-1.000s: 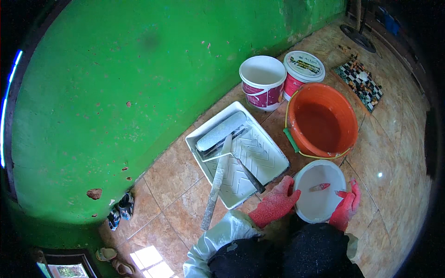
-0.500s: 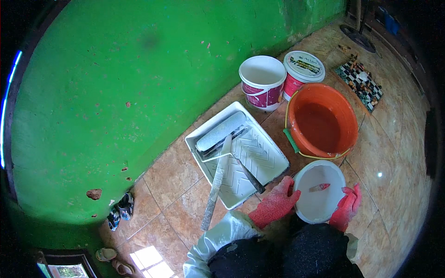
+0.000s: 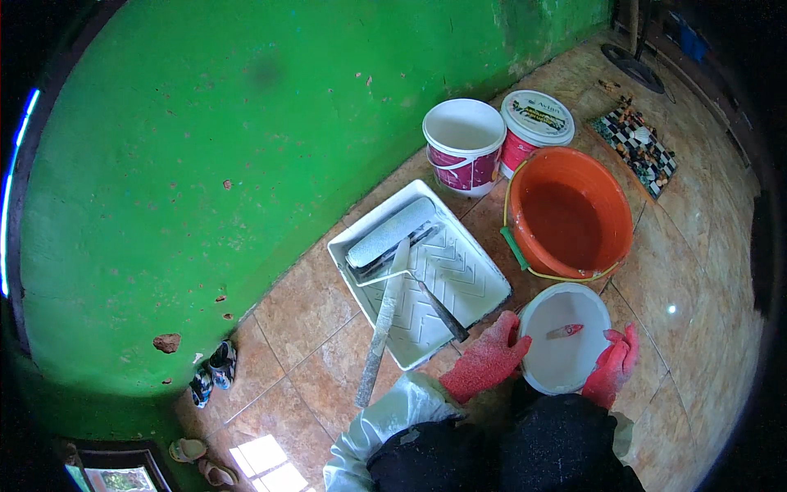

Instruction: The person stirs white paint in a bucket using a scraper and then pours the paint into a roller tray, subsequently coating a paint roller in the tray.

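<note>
At the lower right of the head view, a white bucket (image 3: 574, 303) stands between my hands. Its rim faces up, and a small pink-and-white piece (image 3: 565, 331) of unclear kind shows inside. My left hand (image 3: 489, 358), in a pinkish-red glove, grips the left side of the bucket near its rim. On the opposite side my right hand (image 3: 611, 366), gloved alike, has its thumb toward the rim and its fingers round the wall. Left of the bucket lies a white paint tray (image 3: 484, 272), holding a paint roller (image 3: 393, 232) and a long paint-smeared stick (image 3: 381, 340) that sticks out over the edge.
An orange bucket (image 3: 527, 193) with a green-gripped handle stands just beyond. Behind it are an open white-and-magenta pail (image 3: 463, 170) and a lidded pail (image 3: 537, 119). A chessboard (image 3: 635, 143) with pieces lies at the far right. The green wall (image 3: 205, 164) rises at left; shoes (image 3: 215, 373) sit below.
</note>
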A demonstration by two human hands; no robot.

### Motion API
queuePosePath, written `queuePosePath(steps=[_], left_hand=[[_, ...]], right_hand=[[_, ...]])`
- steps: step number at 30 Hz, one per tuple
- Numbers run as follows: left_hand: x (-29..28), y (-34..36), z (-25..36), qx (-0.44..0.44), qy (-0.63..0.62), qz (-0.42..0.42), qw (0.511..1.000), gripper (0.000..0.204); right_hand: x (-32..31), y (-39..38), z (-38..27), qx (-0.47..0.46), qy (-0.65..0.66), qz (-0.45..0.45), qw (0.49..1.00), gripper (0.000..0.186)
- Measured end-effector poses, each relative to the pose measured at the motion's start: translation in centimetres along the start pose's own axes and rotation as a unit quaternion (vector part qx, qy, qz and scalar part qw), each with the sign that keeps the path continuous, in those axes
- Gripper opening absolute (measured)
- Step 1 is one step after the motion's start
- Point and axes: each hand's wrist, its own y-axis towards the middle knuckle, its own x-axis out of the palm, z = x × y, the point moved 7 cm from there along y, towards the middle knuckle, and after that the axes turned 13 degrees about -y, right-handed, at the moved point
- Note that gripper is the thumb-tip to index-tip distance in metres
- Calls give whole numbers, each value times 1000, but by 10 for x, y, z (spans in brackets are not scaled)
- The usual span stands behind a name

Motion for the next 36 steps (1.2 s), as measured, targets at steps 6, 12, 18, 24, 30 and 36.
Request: queuePosePath(steps=[6, 12, 18, 24, 30, 36], left_hand=[[1, 0, 2, -35, -10, -16, 999, 31], [2, 1, 3, -20, -6, -11, 1000, 31], [2, 1, -1, -39, -28, -16, 999, 31], [3, 4, -7, -1, 10, -8, 1000, 30], [1, 4, -7, 5, 41, -3, 999, 32], [1, 4, -4, 2, 26, 0, 1000, 32]], right_hand=[[-2, 3, 1, -37, 0, -2, 999, 36], [-4, 6, 9, -40, -2, 1, 999, 35], [-1, 2, 5, -31, 91, -36, 995, 39], [-1, 3, 7, -34, 108, -16, 993, 46], [1, -2, 3, -18, 111, -13, 994, 41], [1, 0, 7, -41, 123, -75, 989, 20]])
